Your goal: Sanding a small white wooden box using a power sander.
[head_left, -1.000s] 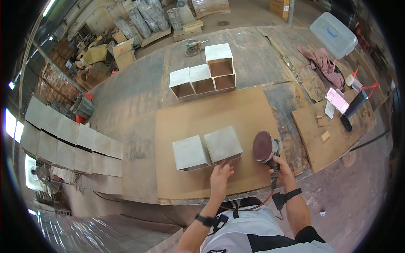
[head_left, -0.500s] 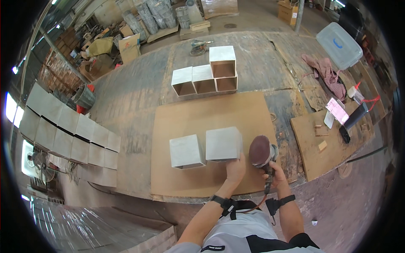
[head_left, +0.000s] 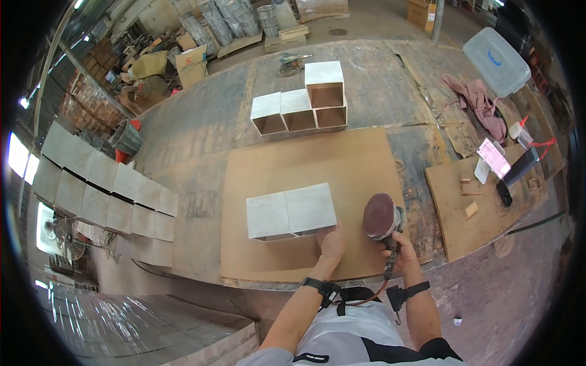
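Note:
Two white open-sided boxes lie side by side on a tan board [head_left: 360,165], the left box [head_left: 267,215] touching the right box [head_left: 311,207]. At the near right corner of the right box, my left hand [head_left: 331,243] grips the edge, its fingers partly hidden beneath it. My right hand [head_left: 403,250] is wrapped round the handle of an air sander [head_left: 379,216]. The sander's round, dark red sanding disc is tilted up, off the boxes.
Several white boxes [head_left: 297,100] are stacked at the back of the worktable [head_left: 201,128]. More boxes [head_left: 116,180] stand in two rows at left. On the right are a small board [head_left: 452,207] with phones, a checked cloth [head_left: 482,107] and a plastic lid [head_left: 497,61].
The right box has moved left and down against the left box, closing the gap between them. My left hand moved with it; the sander stays at the right.

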Tool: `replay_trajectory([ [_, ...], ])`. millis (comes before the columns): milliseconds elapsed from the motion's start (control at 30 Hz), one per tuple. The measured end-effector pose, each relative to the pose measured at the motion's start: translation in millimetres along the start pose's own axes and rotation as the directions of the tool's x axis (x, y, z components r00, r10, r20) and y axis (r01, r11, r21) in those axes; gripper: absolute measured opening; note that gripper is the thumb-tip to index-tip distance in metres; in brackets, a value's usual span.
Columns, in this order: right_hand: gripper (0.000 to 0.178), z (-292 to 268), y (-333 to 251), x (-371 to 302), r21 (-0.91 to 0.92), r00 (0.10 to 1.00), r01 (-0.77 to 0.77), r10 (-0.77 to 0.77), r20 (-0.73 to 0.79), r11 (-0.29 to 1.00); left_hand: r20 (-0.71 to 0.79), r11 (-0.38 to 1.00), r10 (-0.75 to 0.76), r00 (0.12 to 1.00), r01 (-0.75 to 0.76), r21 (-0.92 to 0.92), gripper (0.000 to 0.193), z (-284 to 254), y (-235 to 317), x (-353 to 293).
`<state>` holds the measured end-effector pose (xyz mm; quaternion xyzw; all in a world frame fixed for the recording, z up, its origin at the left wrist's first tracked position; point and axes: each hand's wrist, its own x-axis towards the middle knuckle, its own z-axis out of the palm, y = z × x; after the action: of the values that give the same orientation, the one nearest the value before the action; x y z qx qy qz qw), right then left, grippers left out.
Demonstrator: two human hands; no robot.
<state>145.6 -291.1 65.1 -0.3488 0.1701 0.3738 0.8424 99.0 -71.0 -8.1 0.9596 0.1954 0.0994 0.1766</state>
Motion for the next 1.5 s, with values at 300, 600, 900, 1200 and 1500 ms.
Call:
replay_trajectory([
  [300,0.037,-12.1,3.9,5.2,-0.014,1.0,0.018,-0.018,0.016,1.0,0.481,0.853,-0.393,0.783,0.506,-0.127,0.038,-127.5,41.6,-12.4],
  [600,0.037,2.0,-1.4,-4.4,-0.016,1.0,0.012,-0.012,0.011,1.0,-0.148,0.818,-0.424,0.894,0.307,-0.486,0.054,-130.7,-43.0,-31.6],
  [900,0.04,3.7,0.2,-0.2,-0.043,0.996,0.061,-0.058,0.066,0.997,-0.15,0.985,-0.098,0.984,0.075,-0.155,0.043,-79.5,-90.4,-11.2],
  [1200,0.042,-3.2,3.8,4.0,-0.004,0.999,0.031,-0.031,-0.014,1.0,-0.262,0.991,0.131,0.956,-0.128,0.028,0.038,-83.1,-93.4,-6.3],
  [1500,0.035,-0.7,4.7,4.0,0.072,0.993,0.1,-0.095,-0.071,0.992,0.138,0.966,-0.238,0.961,0.249,-0.068,0.044,-88.9,-57.7,-19.2],
])
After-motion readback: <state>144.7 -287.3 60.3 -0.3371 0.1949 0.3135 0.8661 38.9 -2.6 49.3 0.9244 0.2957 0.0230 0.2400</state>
